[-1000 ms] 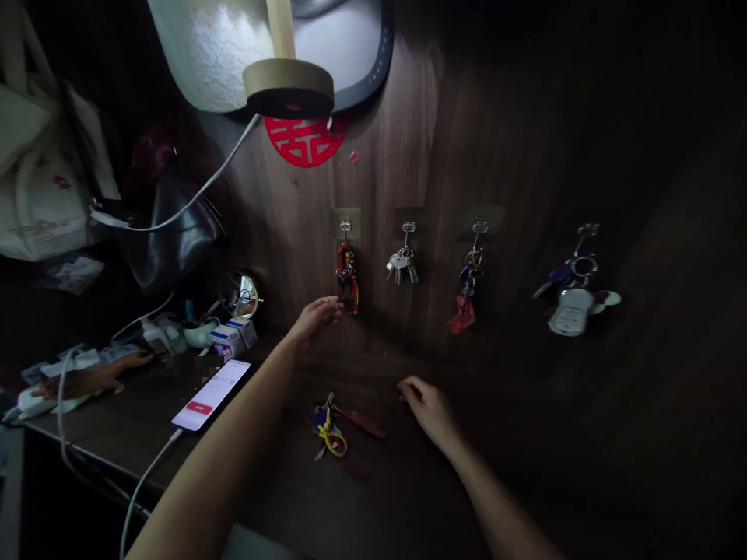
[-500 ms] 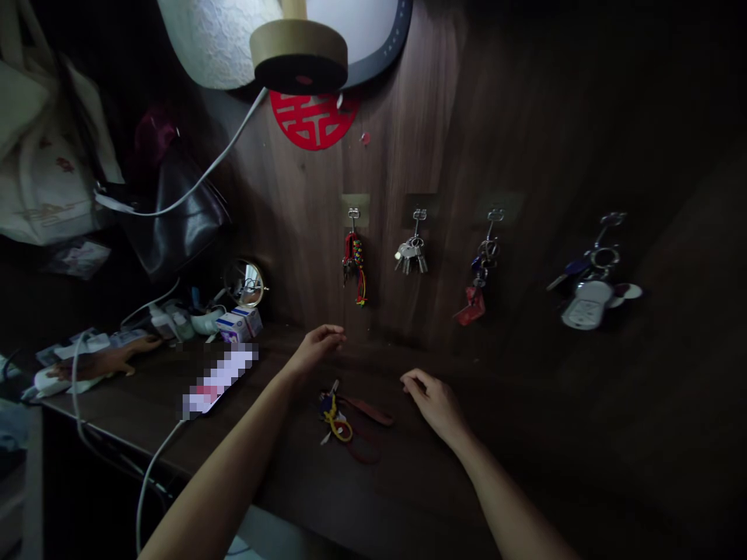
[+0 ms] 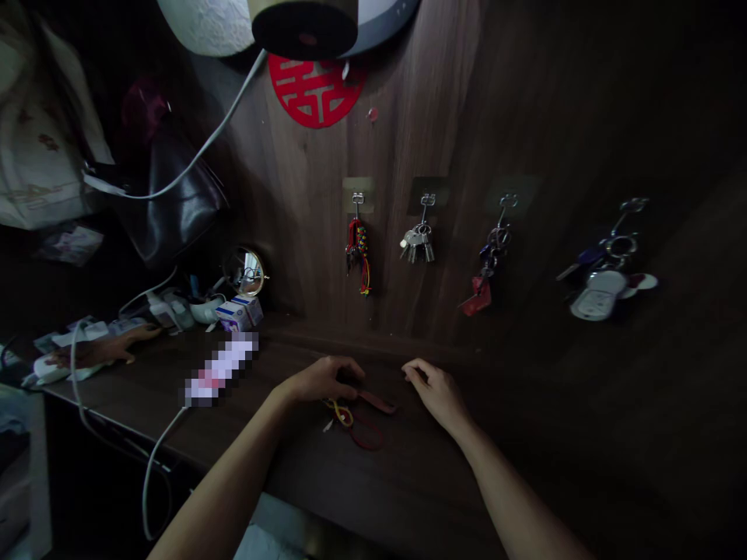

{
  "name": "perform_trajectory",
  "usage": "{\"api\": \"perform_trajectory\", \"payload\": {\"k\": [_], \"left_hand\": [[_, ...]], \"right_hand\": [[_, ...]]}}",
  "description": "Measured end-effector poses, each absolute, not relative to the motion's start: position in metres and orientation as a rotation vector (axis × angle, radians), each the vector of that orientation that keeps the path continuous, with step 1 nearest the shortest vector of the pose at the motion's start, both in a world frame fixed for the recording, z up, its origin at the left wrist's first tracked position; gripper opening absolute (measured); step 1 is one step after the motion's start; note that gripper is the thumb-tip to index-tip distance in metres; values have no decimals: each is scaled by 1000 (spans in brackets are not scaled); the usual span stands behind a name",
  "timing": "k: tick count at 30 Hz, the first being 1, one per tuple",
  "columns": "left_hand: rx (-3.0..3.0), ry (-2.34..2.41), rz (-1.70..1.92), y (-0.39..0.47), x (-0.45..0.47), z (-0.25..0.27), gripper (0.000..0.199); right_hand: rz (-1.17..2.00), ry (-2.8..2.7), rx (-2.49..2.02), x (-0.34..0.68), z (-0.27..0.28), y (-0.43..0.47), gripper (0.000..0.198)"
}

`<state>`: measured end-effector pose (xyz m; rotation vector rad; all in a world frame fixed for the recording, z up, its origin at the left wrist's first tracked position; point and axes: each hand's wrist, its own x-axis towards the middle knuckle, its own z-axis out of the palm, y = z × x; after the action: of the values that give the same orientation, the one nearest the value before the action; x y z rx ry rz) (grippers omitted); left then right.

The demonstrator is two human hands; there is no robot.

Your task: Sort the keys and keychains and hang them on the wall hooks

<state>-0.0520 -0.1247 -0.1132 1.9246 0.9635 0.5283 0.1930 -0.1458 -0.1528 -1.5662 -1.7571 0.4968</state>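
My left hand (image 3: 327, 379) is over a bunch of keys on the dark wooden desk, its fingers bent and the thumb apart from them. It hides most of the keys, and whether it touches them I cannot tell. From under it show a yellow braided cord (image 3: 343, 414), a brown strap (image 3: 378, 402) and a thin red loop (image 3: 367, 441). Further right, my right hand (image 3: 436, 395) is held low near the desk, loosely curled, with nothing visible in it.
On the wall hooks hang a red key bunch (image 3: 358, 253), plain silver keys (image 3: 419, 244), keys with a red tag (image 3: 479, 295) and keys with a white fob (image 3: 601, 295). At left are a charging phone (image 3: 219, 372), small boxes (image 3: 239, 313) and a round mirror (image 3: 246, 272).
My left hand has moved down and right, from behind the keys on the desk to over them, and its fingers have spread. My right hand has hardly moved. The view has tilted slightly down.
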Motion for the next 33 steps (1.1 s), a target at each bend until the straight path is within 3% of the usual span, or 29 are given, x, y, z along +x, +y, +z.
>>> {"api": "perform_trajectory", "payload": {"k": [5, 15, 29, 33], "left_hand": [[2199, 1010, 408, -126, -45, -110, 33], [2408, 1088, 361, -114, -29, -115, 9], [1251, 804, 995, -91, 3, -133, 30], [1053, 811, 1043, -95, 6, -132, 22]], "right_hand": [[448, -1767, -1574, 193, -154, -145, 28], [427, -1792, -1584, 194, -154, -145, 27], [447, -1783, -1563, 193, -152, -145, 25], [475, -1751, -1543, 192, -152, -145, 22]]}}
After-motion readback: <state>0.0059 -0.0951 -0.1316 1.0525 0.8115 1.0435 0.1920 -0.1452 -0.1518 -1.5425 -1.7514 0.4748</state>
